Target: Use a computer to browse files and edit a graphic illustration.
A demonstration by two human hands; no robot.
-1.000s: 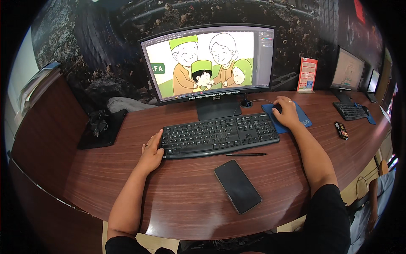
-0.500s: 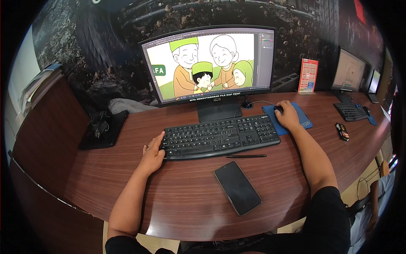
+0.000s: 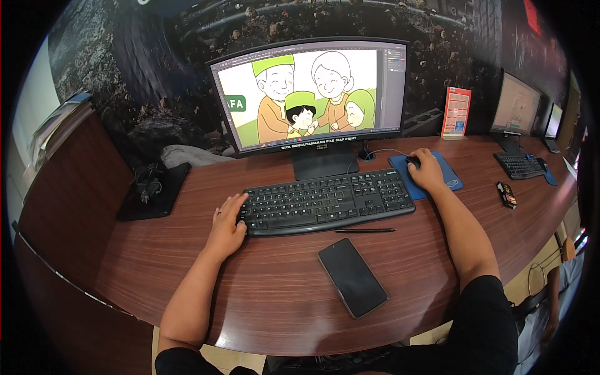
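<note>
My left hand (image 3: 228, 228) rests at the left end of a black keyboard (image 3: 312, 203), fingers apart and touching its edge. On a blue mousepad (image 3: 453, 172) to the keyboard's right, my right hand (image 3: 426, 170) grips a black mouse (image 3: 412, 161). The monitor (image 3: 309, 94) in front shows a cartoon of an older pair with two children. A black pen (image 3: 365, 230) lies below the keyboard, and a dark phone (image 3: 352, 278) lies nearer me.
A wooden partition (image 3: 59, 194) with papers (image 3: 59, 125) stands left, beside a black pad with cables (image 3: 149, 187). Right are a red card stand (image 3: 456, 111), a small box (image 3: 506, 194), another monitor (image 3: 515, 100) and keyboard (image 3: 519, 164). A person's sleeve (image 3: 565, 294) shows lower right.
Over the last second my right hand and the mouse have moved slightly down toward me. My left hand has shifted a little to the right.
</note>
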